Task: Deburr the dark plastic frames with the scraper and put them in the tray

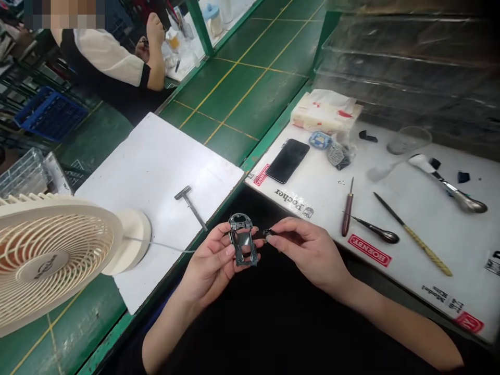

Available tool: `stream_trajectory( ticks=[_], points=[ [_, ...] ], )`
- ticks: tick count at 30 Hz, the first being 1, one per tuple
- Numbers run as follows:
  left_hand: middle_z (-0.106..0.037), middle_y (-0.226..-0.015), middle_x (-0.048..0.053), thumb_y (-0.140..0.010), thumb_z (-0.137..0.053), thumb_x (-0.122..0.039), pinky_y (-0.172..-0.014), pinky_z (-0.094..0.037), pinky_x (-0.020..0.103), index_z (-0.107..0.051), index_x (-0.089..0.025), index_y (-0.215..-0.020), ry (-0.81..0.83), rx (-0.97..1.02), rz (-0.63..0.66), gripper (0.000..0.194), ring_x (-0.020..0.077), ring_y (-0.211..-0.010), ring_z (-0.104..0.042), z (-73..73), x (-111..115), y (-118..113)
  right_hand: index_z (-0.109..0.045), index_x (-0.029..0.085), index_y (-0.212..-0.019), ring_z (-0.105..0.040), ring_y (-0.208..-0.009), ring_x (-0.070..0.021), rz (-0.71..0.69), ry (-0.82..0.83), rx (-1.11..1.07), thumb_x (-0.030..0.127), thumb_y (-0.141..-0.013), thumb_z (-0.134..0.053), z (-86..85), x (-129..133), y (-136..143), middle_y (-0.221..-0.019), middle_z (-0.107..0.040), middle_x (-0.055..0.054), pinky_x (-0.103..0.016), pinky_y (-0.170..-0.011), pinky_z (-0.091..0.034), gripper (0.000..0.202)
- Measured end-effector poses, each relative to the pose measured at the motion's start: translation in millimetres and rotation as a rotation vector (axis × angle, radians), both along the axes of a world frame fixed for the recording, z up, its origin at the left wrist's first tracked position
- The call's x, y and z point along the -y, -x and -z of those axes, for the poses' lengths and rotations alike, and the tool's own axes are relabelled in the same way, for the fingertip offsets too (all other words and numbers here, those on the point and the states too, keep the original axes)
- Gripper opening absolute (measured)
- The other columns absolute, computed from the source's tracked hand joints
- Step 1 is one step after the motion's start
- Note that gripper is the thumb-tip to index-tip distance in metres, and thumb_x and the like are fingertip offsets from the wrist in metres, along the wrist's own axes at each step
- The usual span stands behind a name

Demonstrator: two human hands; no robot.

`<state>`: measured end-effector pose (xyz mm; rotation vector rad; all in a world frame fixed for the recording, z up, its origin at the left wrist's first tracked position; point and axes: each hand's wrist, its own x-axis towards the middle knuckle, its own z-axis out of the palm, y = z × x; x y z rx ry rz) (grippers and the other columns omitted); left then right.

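Held in my left hand (pixel 213 260) is a small grey model car body shell (pixel 242 239) with window-like openings through it. Its thumb presses one side while fingers show behind the openings. Just to the right, my right hand (pixel 308 250) pinches a small dark part (pixel 267 234) between thumb and fingertips. That part is close to the shell's right side; whether they touch I cannot tell. Both hands are above my dark-clothed lap, in front of the gap between the two work surfaces.
A fan (pixel 58 260) stands at left on the bench, near a T-shaped metal tool (pixel 191 205) on white paper. On the right board lie a phone (pixel 288 160), a screwdriver (pixel 347 213), a file (pixel 414 234), an awl (pixel 375 229) and a tissue pack (pixel 324 112). A co-worker (pixel 113 67) sits beyond.
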<state>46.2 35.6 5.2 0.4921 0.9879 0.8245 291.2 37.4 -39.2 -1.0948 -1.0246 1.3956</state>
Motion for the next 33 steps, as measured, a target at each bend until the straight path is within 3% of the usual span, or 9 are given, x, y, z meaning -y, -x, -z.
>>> stream_trajectory(
  ticks=[5,10,13,19,27,30,33],
  points=[
    [-0.088,-0.143,0.009,-0.101,-0.099,-0.029,-0.115,-0.073,0.055,-0.076,-0.028,-0.131,-0.154,0.096,-0.013,0.039,0.0313,-0.128,-0.089,6.0,14.7,9.5,-0.097,0.029,-0.111,-0.09,-0.086,-0.0225,-0.068,-0.013,-0.017,0.038,-0.1,-0.099,-14.1,-2.5,14.1,-0.106,-0.093,-0.006,-0.03,-0.076,-0.077,0.014],
    [-0.091,-0.133,0.006,-0.1,-0.098,-0.019,-0.11,-0.071,0.037,-0.081,-0.026,-0.129,-0.317,0.061,-0.061,0.034,0.0212,-0.12,-0.089,12.3,20.0,17.2,-0.099,0.033,-0.111,-0.09,-0.092,-0.0231,-0.065,-0.071,0.127,0.033,-0.101,-0.098,-25.7,-2.9,20.8,-0.113,-0.094,-0.005,-0.03,-0.079,-0.074,0.01],
    [-0.092,-0.129,0.004,-0.1,-0.097,-0.015,-0.11,-0.071,0.033,-0.084,-0.028,-0.128,-0.338,0.048,-0.057,0.033,0.0177,-0.112,-0.089,16.6,21.9,21.5,-0.099,0.035,-0.109,-0.091,-0.097,-0.0234,-0.075,-0.101,0.121,0.029,-0.103,-0.096,-29.4,-3.6,23.9,-0.112,-0.094,-0.002,-0.031,-0.086,-0.075,0.009],
    [-0.089,-0.141,0.007,-0.101,-0.096,-0.019,-0.115,-0.07,0.044,-0.086,-0.035,-0.144,-0.337,0.003,-0.014,0.047,0.0254,-0.121,-0.088,24.6,23.7,24.7,-0.098,0.034,-0.112,-0.091,-0.095,-0.023,-0.052,-0.142,0.216,0.025,-0.106,-0.092,-35.3,-0.7,27.3,-0.112,-0.095,-0.001,-0.033,-0.084,-0.074,0.013],
    [-0.08,-0.161,0.015,-0.104,-0.095,-0.031,-0.123,-0.067,0.06,-0.082,-0.033,-0.159,-0.349,0.01,0.062,0.057,0.0411,-0.139,-0.083,27.4,22.2,17.2,-0.096,0.031,-0.113,-0.09,-0.095,-0.0192,0.025,-0.206,0.275,0.022,-0.108,-0.089,-31.2,6.7,24.8,-0.111,-0.094,0.0,-0.029,-0.084,-0.074,0.013],
    [-0.073,-0.172,0.014,-0.105,-0.093,-0.031,-0.128,-0.065,0.059,-0.086,-0.034,-0.154,-0.404,-0.04,0.094,0.049,0.0431,-0.151,-0.076,23.7,20.8,14.3,-0.095,0.028,-0.114,-0.09,-0.094,-0.0183,0.04,-0.26,0.318,0.018,-0.109,-0.088,-32.2,6.9,21.3,-0.111,-0.094,0.0,-0.028,-0.085,-0.074,0.014],
    [-0.075,-0.168,0.011,-0.107,-0.089,-0.022,-0.127,-0.066,0.05,-0.086,-0.036,-0.153,-0.535,-0.145,0.12,0.048,0.0384,-0.154,-0.074,19.6,19.6,11.6,-0.092,0.024,-0.115,-0.09,-0.094,-0.0179,0.072,-0.403,0.414,0.012,-0.109,-0.085,-35.6,6.9,19.2,-0.109,-0.094,-0.002,-0.028,-0.088,-0.074,0.016]
  ],
)
